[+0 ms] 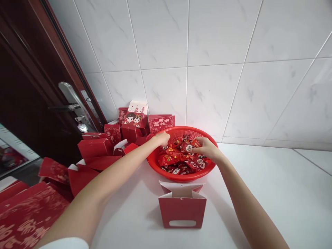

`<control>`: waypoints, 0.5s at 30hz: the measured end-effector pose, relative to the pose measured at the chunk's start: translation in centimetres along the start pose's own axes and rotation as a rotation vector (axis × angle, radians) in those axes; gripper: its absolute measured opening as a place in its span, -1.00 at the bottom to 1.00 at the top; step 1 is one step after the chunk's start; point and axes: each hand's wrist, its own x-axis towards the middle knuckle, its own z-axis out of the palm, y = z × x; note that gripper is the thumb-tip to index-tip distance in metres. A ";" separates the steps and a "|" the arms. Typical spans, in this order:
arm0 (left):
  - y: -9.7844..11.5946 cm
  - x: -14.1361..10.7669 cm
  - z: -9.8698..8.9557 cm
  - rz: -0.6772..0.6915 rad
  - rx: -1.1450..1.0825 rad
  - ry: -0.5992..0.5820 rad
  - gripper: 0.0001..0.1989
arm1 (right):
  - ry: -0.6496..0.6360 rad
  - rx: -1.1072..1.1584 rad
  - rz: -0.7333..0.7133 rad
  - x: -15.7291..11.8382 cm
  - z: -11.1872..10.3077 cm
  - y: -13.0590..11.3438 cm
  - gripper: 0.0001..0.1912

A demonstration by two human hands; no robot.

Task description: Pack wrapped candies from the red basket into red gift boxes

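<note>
Here, the right hand (206, 148) spreads over red packets (169, 159), the left hand (163, 139) (grip unclear) curled at the basket (181, 178) edge.

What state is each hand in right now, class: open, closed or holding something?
Left hand: curled at the red basket; whether it grips anything cannot be told.
Right hand: partly open over the red packets; no firm grip visible.

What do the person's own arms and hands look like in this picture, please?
The left hand and right hand are ungloved, with no watch or bracelet showing. Both forearms are slim and bare. A white sleeve edge shows on the left arm; no sleeve is visible on the right.
</note>
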 end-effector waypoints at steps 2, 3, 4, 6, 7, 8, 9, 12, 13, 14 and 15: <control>0.5 0.4 1.1 -0.014 0.024 -0.006 -0.66 | 0.021 -0.058 -0.001 0.2 0.2 0.3 -0.73; 0.7 0.7 1.6 -0.017 0.026 -0.006 -0.65 | 0.026 -0.077 0.000 0.3 0.2 0.5 -0.73; 0.8 0.9 2.0 -0.018 0.023 -0.006 -0.65 | 0.021 -0.086 0.000 0.4 0.2 0.6 -0.73; 0.8 1.2 2.3 -0.018 0.004 -0.001 -0.66 | -0.013 -0.069 -0.003 0.5 0.1 0.9 -0.74; 0.6 1.3 2.3 -0.016 -0.013 0.006 -0.67 | -0.029 -0.059 -0.006 0.6 0.0 1.0 -0.73; 0.4 1.3 2.1 -0.013 -0.036 0.017 -0.69 | -0.041 -0.055 -0.011 0.6 -0.1 1.1 -0.72; 0.0 1.3 1.7 -0.008 -0.065 0.032 -0.72 | -0.046 -0.056 -0.017 0.7 -0.2 1.2 -0.71; -1.3 1.0 0.4 0.029 -0.174 0.075 -0.80 | -0.055 -0.067 -0.039 0.8 -0.4 1.4 -0.70; -1.8 0.8 -0.1 0.065 -0.277 0.084 -0.79 | -0.057 -0.072 -0.044 0.9 -0.5 1.4 -0.70; -2.1 0.6 -0.4 0.112 -0.430 0.090 -0.77 | -0.059 -0.083 -0.044 0.9 -0.5 1.5 -0.70; -2.4 0.3 -0.6 0.165 -0.618 0.092 -0.74 | -0.059 -0.099 -0.041 0.9 -0.5 1.5 -0.71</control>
